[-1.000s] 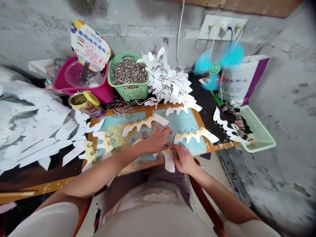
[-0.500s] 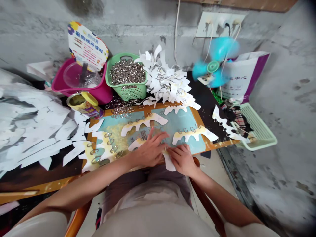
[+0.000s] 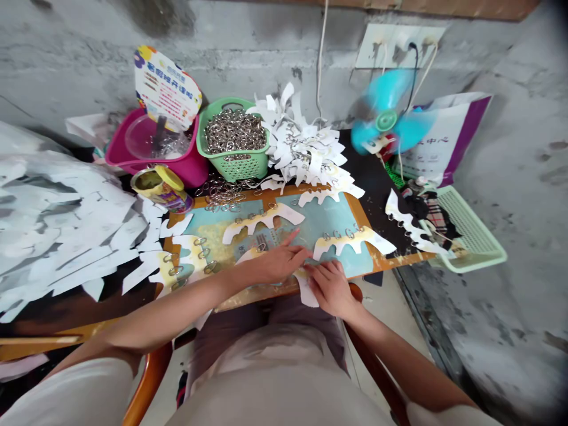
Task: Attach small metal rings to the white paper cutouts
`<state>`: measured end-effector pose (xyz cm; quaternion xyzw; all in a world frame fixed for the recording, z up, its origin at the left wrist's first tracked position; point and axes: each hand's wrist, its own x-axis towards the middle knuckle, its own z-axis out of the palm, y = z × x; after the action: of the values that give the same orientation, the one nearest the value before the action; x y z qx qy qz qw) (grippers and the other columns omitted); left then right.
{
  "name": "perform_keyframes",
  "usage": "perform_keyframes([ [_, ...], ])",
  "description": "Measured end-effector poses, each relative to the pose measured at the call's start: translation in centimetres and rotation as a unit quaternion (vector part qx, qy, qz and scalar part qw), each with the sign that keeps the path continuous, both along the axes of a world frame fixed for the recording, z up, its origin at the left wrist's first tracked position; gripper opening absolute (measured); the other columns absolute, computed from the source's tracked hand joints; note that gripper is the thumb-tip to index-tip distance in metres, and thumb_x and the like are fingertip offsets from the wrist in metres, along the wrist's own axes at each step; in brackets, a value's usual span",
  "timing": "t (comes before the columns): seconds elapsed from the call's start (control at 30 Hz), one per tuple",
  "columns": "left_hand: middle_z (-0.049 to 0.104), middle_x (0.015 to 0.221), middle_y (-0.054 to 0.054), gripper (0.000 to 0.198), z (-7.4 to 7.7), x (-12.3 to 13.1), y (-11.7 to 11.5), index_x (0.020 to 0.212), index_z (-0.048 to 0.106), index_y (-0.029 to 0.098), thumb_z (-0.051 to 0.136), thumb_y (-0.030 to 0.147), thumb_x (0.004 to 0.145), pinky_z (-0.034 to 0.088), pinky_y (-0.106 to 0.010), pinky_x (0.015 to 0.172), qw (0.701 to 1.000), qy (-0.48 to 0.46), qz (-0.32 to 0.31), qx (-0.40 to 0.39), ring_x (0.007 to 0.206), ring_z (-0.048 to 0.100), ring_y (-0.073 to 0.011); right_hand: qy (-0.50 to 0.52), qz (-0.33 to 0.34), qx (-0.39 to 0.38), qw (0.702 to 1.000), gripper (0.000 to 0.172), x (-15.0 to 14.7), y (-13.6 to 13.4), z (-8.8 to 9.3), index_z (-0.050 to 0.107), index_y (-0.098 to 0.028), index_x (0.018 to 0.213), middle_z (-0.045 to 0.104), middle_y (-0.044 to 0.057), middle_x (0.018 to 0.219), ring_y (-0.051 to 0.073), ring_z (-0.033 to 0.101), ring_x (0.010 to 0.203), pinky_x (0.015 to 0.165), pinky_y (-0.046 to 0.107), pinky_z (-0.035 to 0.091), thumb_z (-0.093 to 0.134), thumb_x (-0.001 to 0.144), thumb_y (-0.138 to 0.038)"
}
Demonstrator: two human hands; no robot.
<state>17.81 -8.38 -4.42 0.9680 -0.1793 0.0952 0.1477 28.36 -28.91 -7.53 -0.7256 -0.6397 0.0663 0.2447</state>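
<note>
My left hand (image 3: 284, 261) reaches in from the left, its forefinger raised and its other fingertips closed together at the top edge of a white notched strip (image 3: 306, 290). Flat over the right part of this strip lies my right hand (image 3: 332, 287), fingers pressed together on it at the table's front edge. The hands nearly touch, and they hide most of the strip and any ring on it. Similar strips with yellowish glue and metal rings lie around: one strip (image 3: 266, 220) behind my left hand, another strip (image 3: 348, 241) right of it.
A green basket (image 3: 233, 163) full of metal rings stands at the back, beside a pink basket (image 3: 190, 168) and a yellow-lidded can (image 3: 166, 188). White pieces (image 3: 66, 231) pile up at left, ringed strips (image 3: 306, 148) at the back. A blue fan (image 3: 386, 120) spins at right.
My left hand has shifted slightly right, and its spread fingers have drawn together beside my right hand. My right hand stays on the strip. The view has moved slightly.
</note>
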Motion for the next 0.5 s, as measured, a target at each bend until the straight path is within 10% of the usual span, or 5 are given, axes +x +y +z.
perform_keyframes([
  [0.5, 0.065, 0.091, -0.005, 0.02, -2.0, -3.1, -2.1, 0.105, 0.046, 0.014, 0.043, 0.002, 0.089, 0.035, -0.058, 0.114, 0.99, -0.086, 0.113, -0.015, 0.09, 0.066, -0.0174, -0.039, -0.014, -0.067, 0.997, 0.029, 0.0, 2.6, 1.1, 0.061, -0.02, 0.119, 0.053, 0.006, 0.09, 0.022, 0.047, 0.085, 0.076, 0.034, 0.026, 0.046, 0.094, -0.021],
])
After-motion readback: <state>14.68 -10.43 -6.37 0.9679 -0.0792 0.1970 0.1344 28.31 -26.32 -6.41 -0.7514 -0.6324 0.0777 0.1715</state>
